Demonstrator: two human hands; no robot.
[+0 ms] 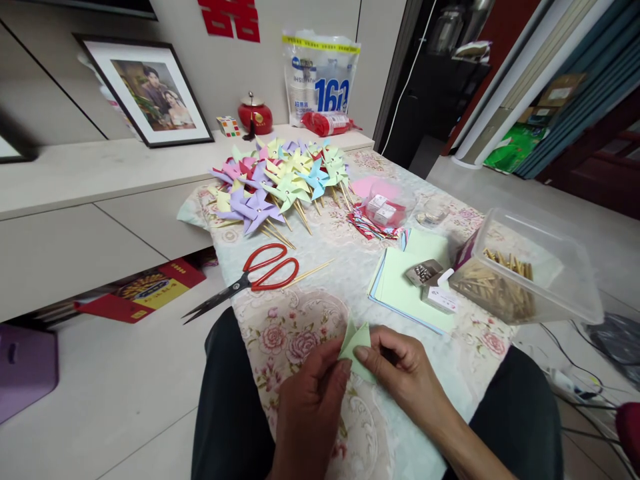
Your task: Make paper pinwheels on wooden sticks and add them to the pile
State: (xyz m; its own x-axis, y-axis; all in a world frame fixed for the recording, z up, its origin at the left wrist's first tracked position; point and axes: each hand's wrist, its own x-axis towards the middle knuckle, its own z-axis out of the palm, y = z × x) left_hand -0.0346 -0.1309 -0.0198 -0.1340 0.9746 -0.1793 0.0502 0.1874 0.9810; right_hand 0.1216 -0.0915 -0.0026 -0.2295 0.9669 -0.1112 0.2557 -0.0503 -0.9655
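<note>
A small piece of folded light green paper [358,348] is held between my two hands above the flowered tablecloth [280,340]. My left hand [317,383] pinches its left edge between thumb and fingers. On the other side, my right hand [397,363] grips it with the thumb pressed on its face. Red-handled scissors [245,280] lie to the left, blades past the cloth's edge, beside thin wooden sticks [313,272]. Right of centre sits a stack of coloured paper sheets [395,283], light green on top, bearing an opened small box of metal pins [425,272].
Finished paper pinwheels [287,187] on sticks are heaped at the back. A clear plastic bin [530,267] with short wooden pieces stands at the right. Plastic packets [387,207] lie behind the paper stack. A framed photo [150,93] and red jar [256,117] stand on the cabinet.
</note>
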